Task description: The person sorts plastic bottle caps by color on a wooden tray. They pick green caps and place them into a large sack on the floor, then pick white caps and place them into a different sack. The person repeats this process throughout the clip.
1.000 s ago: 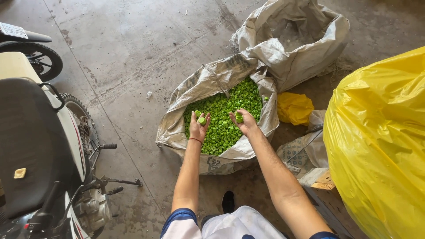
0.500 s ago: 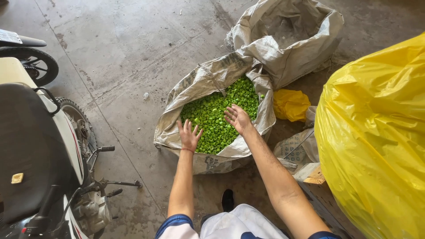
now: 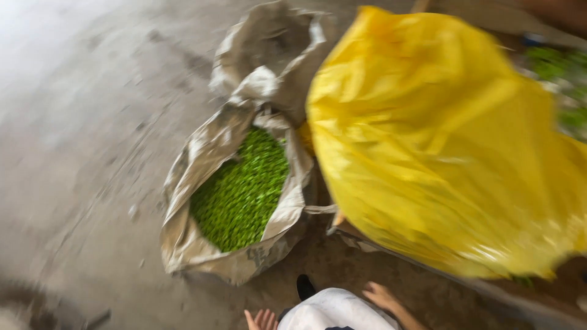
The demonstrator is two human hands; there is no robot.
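Observation:
The picture is blurred by camera motion. An open grey sack (image 3: 183,244) lies on the concrete floor, filled with small green pieces (image 3: 241,189). My left hand (image 3: 262,319) shows at the bottom edge, fingers spread, holding nothing. My right hand (image 3: 380,294) hangs low beside my white-clad knee (image 3: 333,311), near the bottom of a big yellow plastic bag (image 3: 440,140); nothing is visible in it. Both hands are well away from the sack.
A second, crumpled grey sack (image 3: 269,49) stands behind the first. More green pieces (image 3: 559,67) show at the top right behind the yellow bag. A dark shoe tip (image 3: 304,286) is near the sack. A dark shape (image 3: 36,305) sits at the lower left.
Both hands have come out of the sack of green pieces and dropped toward my body. The camera has swung right; the scooter has left the view and the yellow bag fills more of it.

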